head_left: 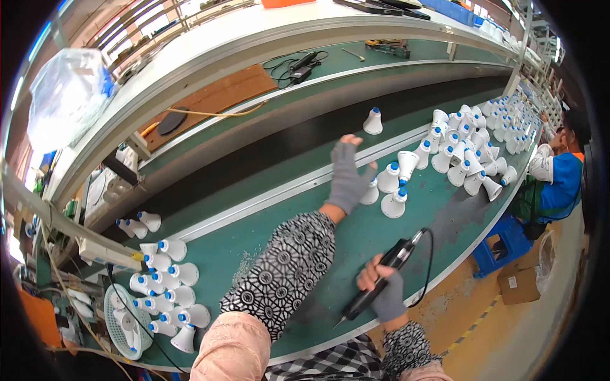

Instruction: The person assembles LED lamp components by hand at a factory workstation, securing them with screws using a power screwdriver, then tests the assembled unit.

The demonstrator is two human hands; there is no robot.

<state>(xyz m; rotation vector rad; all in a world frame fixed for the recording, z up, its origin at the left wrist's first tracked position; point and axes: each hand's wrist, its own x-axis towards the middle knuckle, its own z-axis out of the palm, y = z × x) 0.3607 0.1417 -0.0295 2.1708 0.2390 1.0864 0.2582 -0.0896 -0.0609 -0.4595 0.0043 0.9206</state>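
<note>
Holding the grey-gloved left hand [348,178] open, fingers spread, just at a white plastic cone with a blue cap [371,194] on the green bench [254,254] — probably light, rigid, slick, best pinched at the narrow neck — while gripping a black screwdriver [381,273] in the right hand [384,291].
</note>
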